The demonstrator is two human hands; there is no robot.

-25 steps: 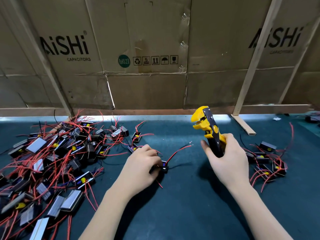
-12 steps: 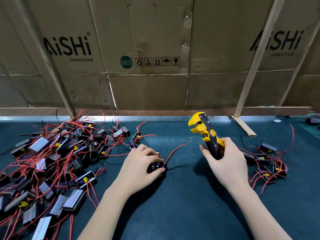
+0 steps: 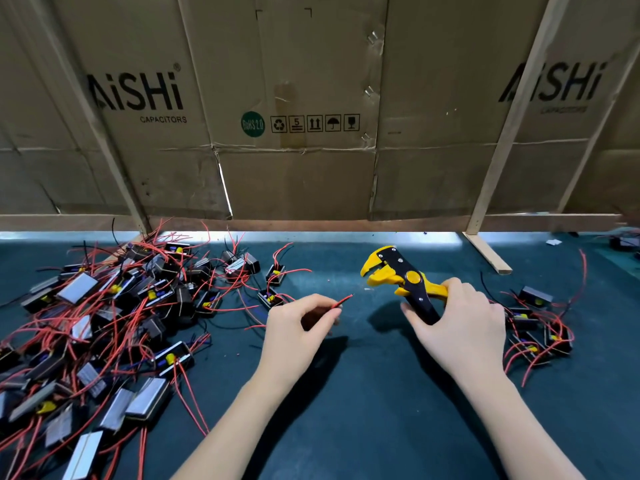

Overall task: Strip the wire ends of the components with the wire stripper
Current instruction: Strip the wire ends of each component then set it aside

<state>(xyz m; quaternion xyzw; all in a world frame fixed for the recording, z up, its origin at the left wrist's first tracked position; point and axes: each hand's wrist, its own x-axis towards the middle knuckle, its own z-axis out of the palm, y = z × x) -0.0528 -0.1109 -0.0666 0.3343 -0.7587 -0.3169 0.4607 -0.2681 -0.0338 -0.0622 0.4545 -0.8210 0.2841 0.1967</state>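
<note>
My left hand (image 3: 298, 327) holds a small black component, mostly hidden in its palm, and pinches its red wire (image 3: 341, 301), whose tip points up and to the right. My right hand (image 3: 460, 323) grips the handles of the yellow and black wire stripper (image 3: 398, 277). The stripper's jaws point left and lie a short way to the right of the wire tip, apart from it. Both hands hover over the dark green mat (image 3: 363, 393).
A large heap of black components with red wires (image 3: 104, 323) covers the mat's left side. A smaller group of components (image 3: 540, 327) lies to the right. A cardboard wall (image 3: 311, 133) with wooden battens (image 3: 485, 254) closes the back.
My left hand lifted the component off the mat and its wire now points at the stripper. My right hand lowered and tilted the stripper so its jaws face left.
</note>
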